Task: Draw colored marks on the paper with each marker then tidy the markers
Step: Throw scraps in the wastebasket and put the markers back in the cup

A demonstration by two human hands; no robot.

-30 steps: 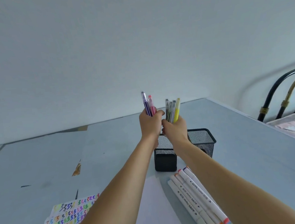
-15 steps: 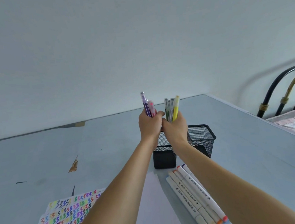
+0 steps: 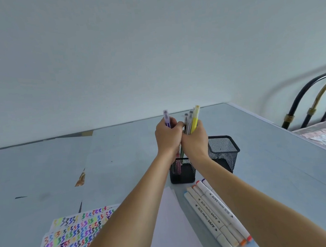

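Mesh cup [image 3: 182,173] receiving pens, both hands gripping above it.
Left hand [image 3: 168,135] is curling its fingers round a purple pen [image 3: 166,119]; right hand [image 3: 195,142], touching it at 3 o'clock, is clutching a yellow-topped bunch [image 3: 192,120]. Markers [image 3: 215,215] are lying at 5 o'clock.

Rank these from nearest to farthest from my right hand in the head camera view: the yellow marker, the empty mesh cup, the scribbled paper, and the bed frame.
1. Yellow marker: gripped in the right hand.
2. Empty mesh cup: just right, on the table.
3. Scribbled paper: lower left, near the table's front.
4. Bed frame: far right, beyond the table.
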